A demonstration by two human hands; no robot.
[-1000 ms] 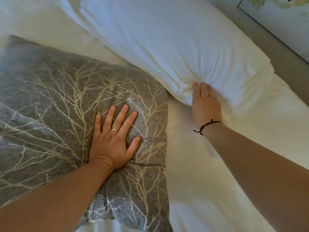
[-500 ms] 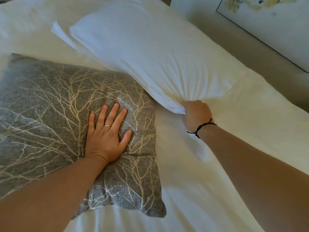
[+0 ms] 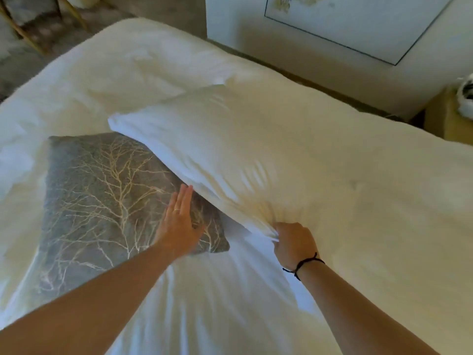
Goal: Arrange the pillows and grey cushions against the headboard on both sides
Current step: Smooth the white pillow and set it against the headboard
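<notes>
A grey cushion [image 3: 102,196] with a pale branch pattern lies flat on the white bed [image 3: 230,303], at the left. My left hand [image 3: 178,221] is over its right part with straight fingers, tilted on edge. A large white pillow [image 3: 217,149] is raised at its near end and overlaps the cushion's top right corner. My right hand [image 3: 291,242] grips a bunched corner of that pillow. A black cord sits on my right wrist. No headboard shows.
A white wall [image 3: 307,62] with a framed picture [image 3: 358,19] runs along the bed's far right side. A wooden bedside table [image 3: 450,119] stands at the right edge. A chair's wooden legs [image 3: 23,29] and grey floor show at top left.
My right hand closed on the pillow's corner and lifted and pulled it over the cushion's corner. My left hand rose from lying flat on the cushion to a tilted edge. The view swung up.
</notes>
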